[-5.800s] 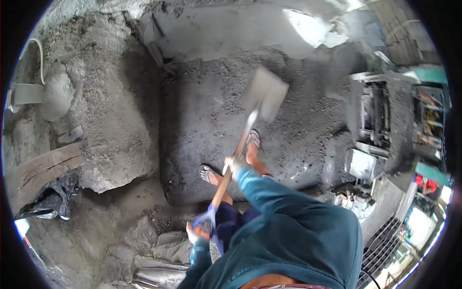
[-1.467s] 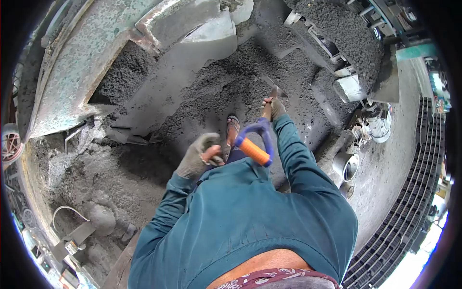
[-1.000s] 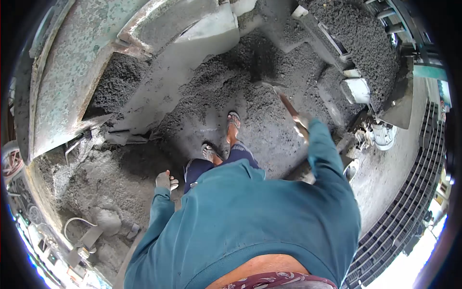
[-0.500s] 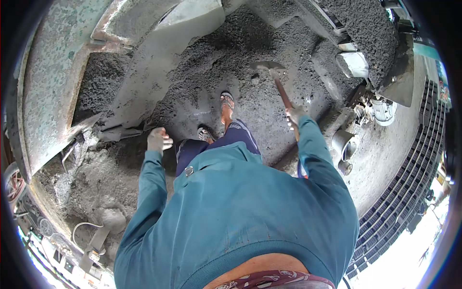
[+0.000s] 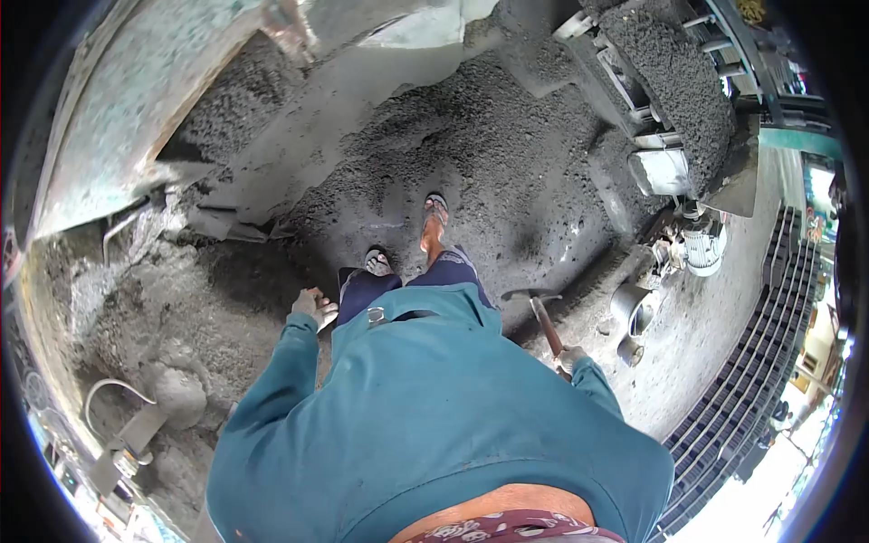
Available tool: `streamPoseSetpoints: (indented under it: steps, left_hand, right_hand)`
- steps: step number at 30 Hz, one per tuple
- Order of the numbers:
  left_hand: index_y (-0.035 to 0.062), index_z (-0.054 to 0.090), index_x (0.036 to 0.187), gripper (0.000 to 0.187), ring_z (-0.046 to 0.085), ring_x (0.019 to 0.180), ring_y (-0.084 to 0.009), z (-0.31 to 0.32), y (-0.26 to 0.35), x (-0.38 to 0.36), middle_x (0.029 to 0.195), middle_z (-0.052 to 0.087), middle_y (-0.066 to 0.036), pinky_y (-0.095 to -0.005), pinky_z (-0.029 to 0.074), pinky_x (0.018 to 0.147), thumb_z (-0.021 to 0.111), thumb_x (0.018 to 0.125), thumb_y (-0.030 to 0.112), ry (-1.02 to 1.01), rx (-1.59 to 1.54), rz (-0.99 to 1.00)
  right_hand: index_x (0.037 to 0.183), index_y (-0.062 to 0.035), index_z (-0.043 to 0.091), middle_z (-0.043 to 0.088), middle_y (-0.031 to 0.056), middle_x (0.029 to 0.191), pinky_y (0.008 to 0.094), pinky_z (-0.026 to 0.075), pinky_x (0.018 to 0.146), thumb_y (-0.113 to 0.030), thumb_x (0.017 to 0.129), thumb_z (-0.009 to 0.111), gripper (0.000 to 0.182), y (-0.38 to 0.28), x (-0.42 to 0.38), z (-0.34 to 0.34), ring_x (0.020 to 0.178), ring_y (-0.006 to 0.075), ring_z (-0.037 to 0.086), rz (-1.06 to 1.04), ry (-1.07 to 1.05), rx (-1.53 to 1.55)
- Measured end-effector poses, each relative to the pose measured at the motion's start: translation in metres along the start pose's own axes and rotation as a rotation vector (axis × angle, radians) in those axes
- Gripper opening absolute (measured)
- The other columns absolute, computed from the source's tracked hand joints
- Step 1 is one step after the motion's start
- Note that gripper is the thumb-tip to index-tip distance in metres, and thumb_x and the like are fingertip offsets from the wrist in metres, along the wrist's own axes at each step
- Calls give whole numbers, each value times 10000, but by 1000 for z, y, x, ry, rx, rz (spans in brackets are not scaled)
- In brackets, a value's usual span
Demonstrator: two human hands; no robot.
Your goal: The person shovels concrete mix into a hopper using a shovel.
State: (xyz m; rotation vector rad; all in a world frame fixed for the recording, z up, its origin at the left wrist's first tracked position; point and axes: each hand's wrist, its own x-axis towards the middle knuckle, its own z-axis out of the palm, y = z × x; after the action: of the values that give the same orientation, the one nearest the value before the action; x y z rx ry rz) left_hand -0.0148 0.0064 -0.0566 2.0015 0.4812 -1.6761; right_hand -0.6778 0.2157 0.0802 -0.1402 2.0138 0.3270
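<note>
My right hand is closed around the wooden handle of a hoe. The hoe's dark, wide blade is raised close to my right side, above the edge of the grey floor. Beside my left thigh hangs my left hand, dusty, with loosely bent fingers and nothing visible in it. Ahead of my feet, a heap of dark, damp, gritty mix is spread over the floor.
To the right are a motor, a metal pipe piece and rows of dark blocks. A loaded hopper stands at the upper right. A large green metal panel rises at the left. My sandalled feet stand on the floor.
My right hand has drawn the hoe back from the heap towards my right side. My left hand has come slightly lower, and the view has tilted and shifted.
</note>
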Motion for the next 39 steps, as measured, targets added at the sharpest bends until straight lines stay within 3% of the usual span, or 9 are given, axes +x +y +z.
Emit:
streamPoseSetpoints:
  steps: [4,6,11,17,26,30,32,34,39]
  left_hand:
    - [148,515,957,128,523,552,-202,87,13,-19,710,487,-49,-333,421,449,550,972,271,-244,301,68]
    - [109,639,999,169,589,628,-303,162,-10,2,781,654,-134,-406,521,612,627,840,168,-501,669,303]
    - [-4,522,1181,407,645,718,-351,326,-100,-190,953,620,-145,-490,551,607,687,892,231,-825,675,-202]
    - [23,471,1013,200,560,647,-298,422,-41,-168,798,517,-131,-490,537,645,577,891,141,-508,-11,27]
    - [77,525,873,132,544,661,-281,442,69,-260,740,509,-100,-461,522,638,609,883,178,-765,-289,81]
    - [82,579,789,172,583,616,-256,443,88,-206,775,623,-97,-405,522,650,675,852,210,-838,-33,359]
    - [89,595,800,180,578,601,-249,481,101,49,748,621,-94,-421,516,594,694,839,234,-762,337,532]
    - [79,589,814,187,571,591,-259,450,98,11,714,603,-100,-442,510,572,692,839,233,-739,269,37]
    - [43,545,860,120,557,585,-335,437,0,33,674,543,-143,-515,501,544,610,849,143,-644,624,112]
  right_hand:
    - [1117,-64,567,556,96,656,416,441,420,0,849,616,280,-57,-92,21,486,221,564,-385,62,90]
    - [1262,-75,519,578,114,696,394,450,448,78,803,627,496,-81,-123,27,515,227,575,-433,-5,211]
    - [1456,-135,429,671,200,1000,348,564,700,26,800,679,720,-114,-247,23,809,291,683,-828,94,-206]
    - [935,-120,684,617,83,998,524,422,1053,-193,679,820,299,-117,-333,-44,1211,299,520,-1534,785,-616]
    - [738,-115,595,604,60,732,482,495,835,-593,838,603,488,-287,-384,-134,725,278,635,-2130,872,-771]
    - [635,-132,621,607,45,630,401,477,654,-454,808,636,366,-414,-318,-71,615,251,625,-2042,835,-703]
    - [609,-145,637,616,53,616,404,477,642,-415,766,650,313,-454,-265,-17,607,251,633,-1650,650,-1075]
    - [683,-136,691,606,54,587,381,483,661,-441,750,654,315,-449,-232,15,573,235,625,-1744,615,-928]
    - [759,-68,704,640,97,689,379,494,673,-438,770,658,373,-351,-161,56,673,245,647,-1629,573,-955]
